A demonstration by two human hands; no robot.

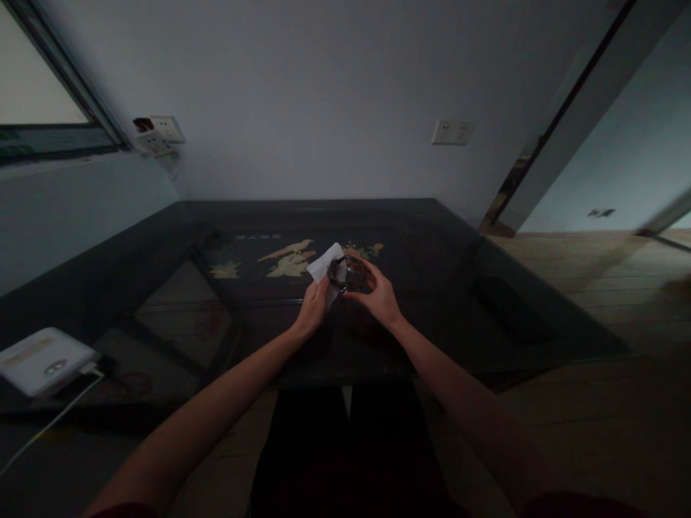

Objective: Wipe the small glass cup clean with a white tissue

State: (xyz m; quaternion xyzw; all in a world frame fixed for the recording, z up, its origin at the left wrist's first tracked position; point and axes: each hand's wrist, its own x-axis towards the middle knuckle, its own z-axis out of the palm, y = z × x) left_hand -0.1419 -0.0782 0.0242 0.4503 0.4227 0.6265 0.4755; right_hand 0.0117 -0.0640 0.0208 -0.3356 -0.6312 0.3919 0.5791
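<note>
My right hand (pixel 381 293) is wrapped round the side of a clear glass bowl or cup (pixel 350 275), whose round opening faces me. On its left side, my left hand (pixel 314 306) is closed on a white tissue (pixel 324 265). The tissue sticks up above the fingers and its edge lies against the glass; part of it shows inside or through the glass. Both hands are held over the dark glass-topped table (pixel 432 252). The fingertips of my left hand are partly hidden behind the tissue and glass.
A white box-shaped device (pixel 48 360) with a plugged-in white cable (pixel 48 424) sits at the table's left front. A dark flat object (pixel 510 309) lies on the right side. Wall sockets (pixel 452 132) are behind the table, and wooden floor (pixel 572 266) is to the right.
</note>
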